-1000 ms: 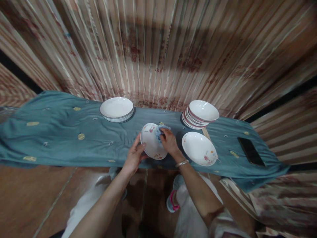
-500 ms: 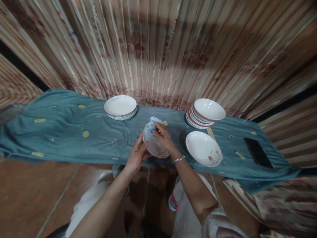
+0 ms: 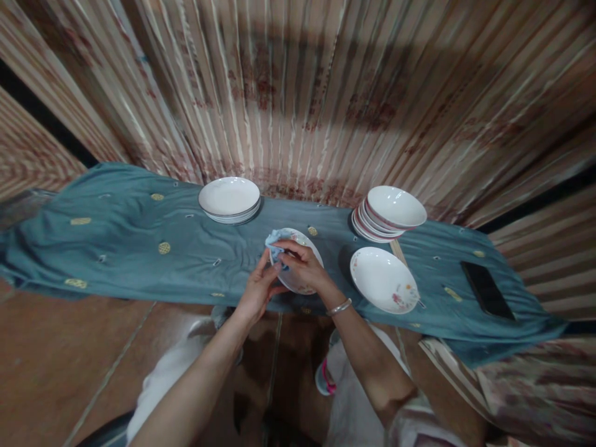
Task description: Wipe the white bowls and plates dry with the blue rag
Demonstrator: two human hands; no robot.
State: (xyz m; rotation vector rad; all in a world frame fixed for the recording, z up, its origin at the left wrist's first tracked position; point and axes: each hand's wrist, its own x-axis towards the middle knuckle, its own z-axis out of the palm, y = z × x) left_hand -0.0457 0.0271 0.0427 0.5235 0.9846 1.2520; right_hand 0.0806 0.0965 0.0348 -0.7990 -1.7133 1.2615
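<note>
My left hand (image 3: 259, 288) grips the left edge of a white plate (image 3: 311, 247) with a floral pattern, tilted above the table near its front edge. A light blue cloth (image 3: 274, 241) is pinched in my right hand (image 3: 300, 266), which presses it against the plate's left rim. My right forearm and fingers cover much of the plate's face. Just to the right, another white plate (image 3: 379, 276) with flowers near its rim lies on the tablecloth.
A stack of white plates (image 3: 229, 197) with dark rims stands at the back left. Several red-rimmed dishes (image 3: 395, 208) are stacked at the back right. A black phone (image 3: 487, 288) lies on the right of the teal tablecloth (image 3: 125, 248). A pleated curtain (image 3: 288, 93) hangs behind.
My right hand has moved the cloth from the plate's upper part to its left rim, down and leftward. My left hand still holds the plate in about the same place.
</note>
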